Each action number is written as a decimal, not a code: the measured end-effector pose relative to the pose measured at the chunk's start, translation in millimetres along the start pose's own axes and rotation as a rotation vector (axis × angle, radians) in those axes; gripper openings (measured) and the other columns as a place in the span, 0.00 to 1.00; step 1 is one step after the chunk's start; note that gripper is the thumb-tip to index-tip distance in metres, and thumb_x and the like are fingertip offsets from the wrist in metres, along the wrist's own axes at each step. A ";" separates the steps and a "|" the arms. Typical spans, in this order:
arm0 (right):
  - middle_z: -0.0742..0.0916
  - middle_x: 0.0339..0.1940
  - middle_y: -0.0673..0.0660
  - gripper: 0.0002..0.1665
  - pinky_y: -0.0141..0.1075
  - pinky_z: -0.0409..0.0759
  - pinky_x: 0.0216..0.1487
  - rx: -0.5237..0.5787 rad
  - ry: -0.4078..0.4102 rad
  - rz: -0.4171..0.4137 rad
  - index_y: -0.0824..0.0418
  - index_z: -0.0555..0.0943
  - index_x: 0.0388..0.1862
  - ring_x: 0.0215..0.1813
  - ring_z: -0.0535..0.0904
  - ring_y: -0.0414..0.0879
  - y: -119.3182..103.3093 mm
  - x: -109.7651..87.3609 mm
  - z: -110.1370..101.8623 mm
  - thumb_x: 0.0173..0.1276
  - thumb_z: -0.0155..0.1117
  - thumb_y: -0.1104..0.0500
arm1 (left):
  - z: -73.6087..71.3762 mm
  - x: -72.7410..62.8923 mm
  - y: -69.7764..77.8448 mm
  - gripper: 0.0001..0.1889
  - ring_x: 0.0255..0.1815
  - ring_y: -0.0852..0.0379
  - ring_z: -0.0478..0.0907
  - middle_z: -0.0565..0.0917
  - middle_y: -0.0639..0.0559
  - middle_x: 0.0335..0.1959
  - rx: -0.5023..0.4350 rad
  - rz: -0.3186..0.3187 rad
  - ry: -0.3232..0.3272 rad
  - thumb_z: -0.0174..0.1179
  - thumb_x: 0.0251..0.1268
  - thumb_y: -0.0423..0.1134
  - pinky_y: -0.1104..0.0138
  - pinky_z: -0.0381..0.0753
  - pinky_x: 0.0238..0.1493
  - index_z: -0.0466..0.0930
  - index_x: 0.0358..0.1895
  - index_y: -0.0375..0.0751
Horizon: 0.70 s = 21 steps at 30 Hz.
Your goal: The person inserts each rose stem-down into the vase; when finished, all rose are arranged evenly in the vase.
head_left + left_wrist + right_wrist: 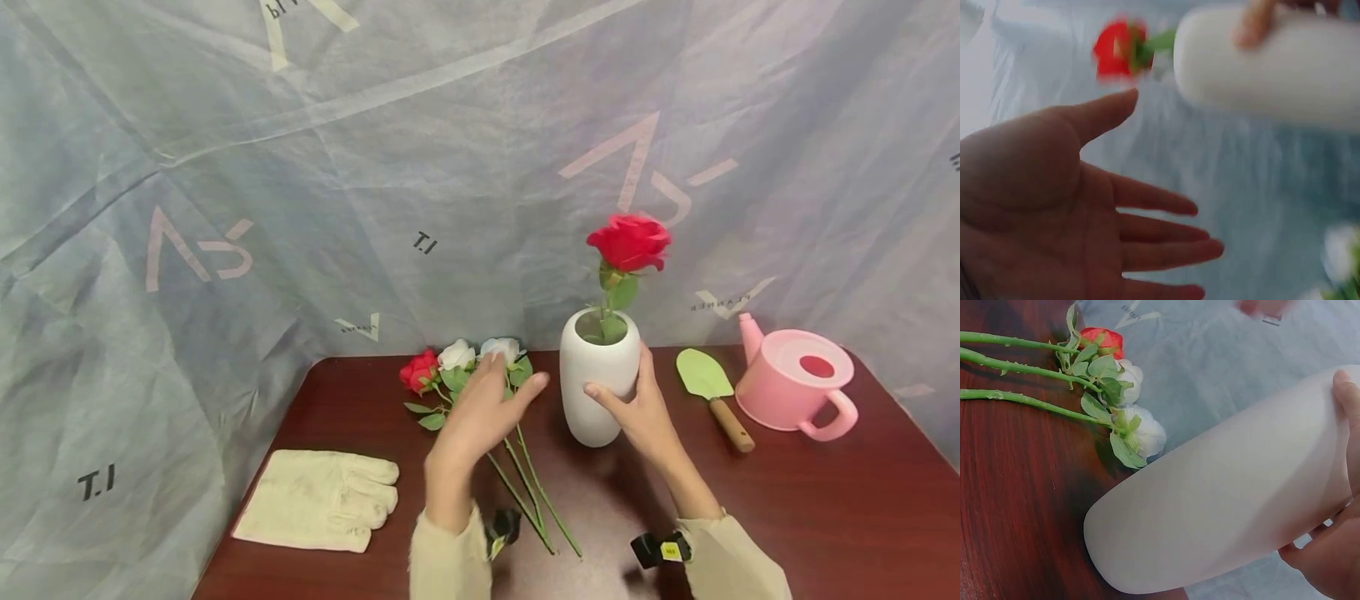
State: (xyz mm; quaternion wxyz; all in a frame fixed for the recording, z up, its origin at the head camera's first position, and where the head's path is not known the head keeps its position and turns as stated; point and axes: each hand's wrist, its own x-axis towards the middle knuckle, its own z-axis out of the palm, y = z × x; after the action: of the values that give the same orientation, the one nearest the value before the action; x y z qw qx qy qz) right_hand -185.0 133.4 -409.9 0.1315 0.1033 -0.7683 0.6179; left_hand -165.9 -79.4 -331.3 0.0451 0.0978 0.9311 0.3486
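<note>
A white vase (588,387) stands at the back of the table with one red rose (630,242) upright in it. My right hand (651,417) grips the vase from its right side, thumb across the front and fingers around the back. Over the loose roses hovers my left hand (477,415), its fingers extended and thumb spread, holding nothing; the left wrist view shows its bare palm (1041,187). Below it lie a red rose (1102,341) and two white roses (1145,432), their stems pointing to the table's front.
On the left lies a pair of cream work gloves (307,500). Right of the vase are a small green trowel (703,373) with a wooden handle and a pink watering can (787,392). A grey sheet (450,167) hangs behind the dark wooden table (840,517).
</note>
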 end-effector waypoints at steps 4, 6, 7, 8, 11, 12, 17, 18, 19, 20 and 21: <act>0.66 0.62 0.61 0.50 0.47 0.67 0.51 -0.004 0.009 0.005 0.60 0.47 0.73 0.56 0.66 0.51 -3.8 -0.3 0.7 0.60 0.68 0.62 | 8.4 -27.3 -56.8 0.39 0.70 0.39 0.51 0.57 0.34 0.69 -0.105 -0.075 0.019 0.47 0.67 0.60 0.46 0.54 0.66 0.56 0.69 0.30; 0.67 0.61 0.61 0.50 0.47 0.67 0.51 -0.002 0.011 0.007 0.60 0.47 0.72 0.56 0.67 0.51 -2.4 0.2 1.5 0.59 0.68 0.62 | 16.6 -37.0 -81.0 0.38 0.68 0.36 0.55 0.61 0.31 0.66 -0.125 -0.125 0.033 0.49 0.68 0.58 0.44 0.57 0.63 0.58 0.67 0.27; 0.67 0.61 0.61 0.50 0.47 0.67 0.51 -0.002 0.011 0.006 0.60 0.47 0.72 0.56 0.67 0.51 -2.4 0.2 1.2 0.60 0.68 0.62 | 21.7 -40.6 -90.7 0.37 0.66 0.35 0.58 0.63 0.30 0.64 -0.138 -0.148 0.038 0.49 0.68 0.57 0.43 0.60 0.61 0.59 0.66 0.26; 0.67 0.61 0.61 0.50 0.48 0.67 0.51 -0.001 0.012 0.006 0.60 0.47 0.72 0.56 0.66 0.51 -2.5 0.1 1.0 0.59 0.68 0.63 | 26.6 -43.6 -98.6 0.37 0.64 0.35 0.61 0.66 0.29 0.62 -0.150 -0.175 0.045 0.50 0.68 0.56 0.43 0.63 0.59 0.61 0.65 0.25; 0.66 0.61 0.61 0.51 0.49 0.66 0.52 0.004 0.006 0.005 0.60 0.47 0.73 0.57 0.66 0.52 -2.9 -0.5 0.8 0.60 0.67 0.63 | 41.1 -47.6 -116.1 0.34 0.55 0.37 0.71 0.75 0.32 0.53 -0.173 -0.224 0.085 0.51 0.67 0.55 0.46 0.72 0.51 0.66 0.60 0.25; 0.66 0.62 0.61 0.51 0.49 0.66 0.52 0.007 0.006 0.006 0.60 0.46 0.73 0.57 0.66 0.51 -3.1 -1.0 0.7 0.60 0.67 0.63 | 46.4 -47.4 -120.3 0.32 0.50 0.39 0.75 0.78 0.34 0.48 -0.180 -0.234 0.103 0.52 0.67 0.55 0.49 0.75 0.46 0.69 0.58 0.25; 0.66 0.62 0.60 0.51 0.46 0.66 0.52 0.003 0.004 0.017 0.59 0.46 0.73 0.57 0.65 0.49 -2.7 -0.6 2.6 0.60 0.67 0.63 | 77.4 -40.2 -135.0 0.18 0.21 0.52 0.79 0.81 0.45 0.25 -0.280 -0.320 0.212 0.57 0.65 0.46 0.63 0.80 0.21 0.75 0.40 0.29; 0.67 0.62 0.59 0.50 0.46 0.66 0.52 0.002 0.005 0.019 0.58 0.46 0.73 0.57 0.65 0.49 -2.7 -0.8 2.7 0.60 0.67 0.63 | 83.5 -38.7 -136.5 0.16 0.18 0.53 0.79 0.81 0.46 0.22 -0.315 -0.335 0.232 0.58 0.65 0.43 0.65 0.79 0.17 0.75 0.38 0.29; 0.67 0.61 0.59 0.50 0.46 0.66 0.52 -0.002 0.008 0.021 0.58 0.46 0.73 0.57 0.65 0.48 -2.6 -0.9 2.7 0.60 0.67 0.63 | 89.4 -37.0 -137.8 0.14 0.16 0.53 0.78 0.80 0.46 0.21 -0.349 -0.345 0.252 0.59 0.64 0.42 0.66 0.79 0.15 0.75 0.36 0.30; 0.67 0.61 0.59 0.51 0.46 0.66 0.53 -0.003 0.008 0.023 0.58 0.46 0.73 0.57 0.65 0.48 -2.7 -1.2 2.7 0.60 0.67 0.63 | 94.5 -35.4 -139.0 0.13 0.15 0.54 0.78 0.80 0.46 0.20 -0.376 -0.349 0.269 0.59 0.64 0.40 0.66 0.79 0.14 0.75 0.36 0.30; 0.67 0.61 0.59 0.51 0.46 0.66 0.53 -0.005 0.012 0.024 0.57 0.46 0.73 0.57 0.65 0.48 -2.9 -1.4 2.6 0.60 0.67 0.62 | 98.9 -33.6 -140.0 0.12 0.14 0.54 0.78 0.81 0.46 0.20 -0.400 -0.349 0.284 0.59 0.64 0.39 0.66 0.79 0.14 0.75 0.36 0.30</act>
State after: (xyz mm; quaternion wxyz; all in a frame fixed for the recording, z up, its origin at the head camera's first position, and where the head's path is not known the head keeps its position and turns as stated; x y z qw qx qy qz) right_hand -183.0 130.3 -408.3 0.1288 0.0901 -0.7704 0.6179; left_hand -139.1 -126.6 -497.3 -0.0079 -0.1241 0.8436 0.5224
